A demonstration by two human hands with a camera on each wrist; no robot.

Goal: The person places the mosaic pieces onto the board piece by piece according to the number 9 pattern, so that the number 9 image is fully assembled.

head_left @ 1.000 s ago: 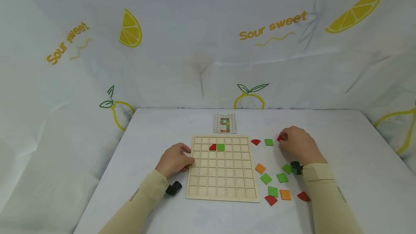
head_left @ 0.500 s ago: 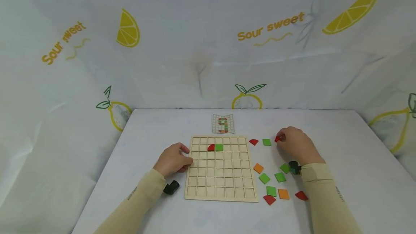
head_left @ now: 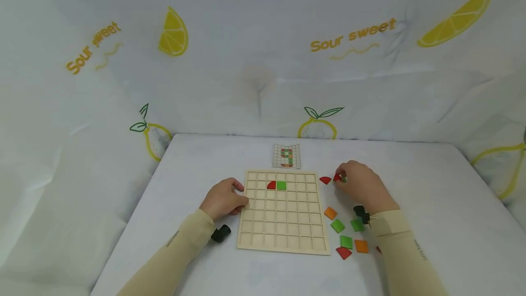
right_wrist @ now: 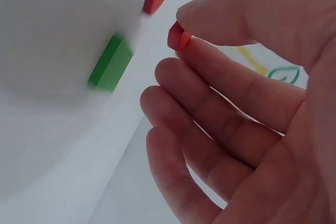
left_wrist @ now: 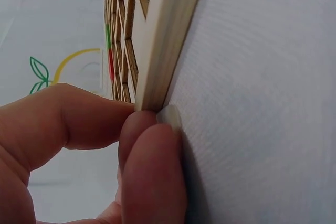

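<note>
A square wooden grid board (head_left: 283, 229) lies flat, holding a red quarter-circle tile (head_left: 271, 185) and, beside it, a green square tile (head_left: 281, 185). At its left edge, my left hand (head_left: 223, 199) holds the rim; in the left wrist view the fingertips (left_wrist: 152, 145) meet at the board's edge (left_wrist: 163, 51). Between thumb and index finger, my right hand (head_left: 363, 186) pinches another red quarter-circle tile (right_wrist: 179, 37), right of the board. Under that hand lies a green square tile (right_wrist: 111, 64), mostly hidden in the head view, and close by is a loose red quarter-circle tile (head_left: 325, 180).
Behind the board lies a small pattern card (head_left: 286, 156) with a coloured grid figure. Right of the board are scattered green squares (head_left: 338, 226), orange squares (head_left: 361, 246) and red quarter-circles (head_left: 344, 253). A printed white cloth (head_left: 230, 81) hangs behind the table.
My right hand has moved left with the red tile, toward the board and over the green square tile. My left hand keeps its place at the board's left edge.
</note>
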